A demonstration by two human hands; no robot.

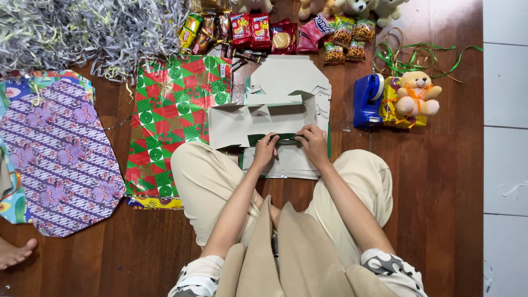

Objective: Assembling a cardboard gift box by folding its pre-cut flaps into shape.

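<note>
A person seated cross-legged on a dark wooden floor (440,192) presses both hands onto a folded cardboard box blank (286,110) lying flat just in front of the knees, grey side up with green showing at its edges. The left hand (266,149) and right hand (312,144) sit close together on a narrow green flap (280,137) near the blank's front edge, each grip pinched on that flap with fingertips curled over it, thumbs hidden

Red and green wrapping paper (173,121) lies touching the blank's left side, with purple patterned paper (55,159) further left and a heap of shredded silver paper (88,30) at the top. A row of snack packets (264,30) lines the far edge. To the right stand a blue tape dispenser (367,99) and a small teddy bear (417,93) resting on a yellow packet (391,104), with green ribbon (423,55) curled behind. A bare foot (15,252) of another person shows at the lower left

The likeliest slip, judging from the pinch, is a crooked crease: uneven pressure from the 2 hands could skew the flap or tear the thin card at its slot. The blank could also slide on the glossy paper beside it, and a knee might crumple the near edge
</note>
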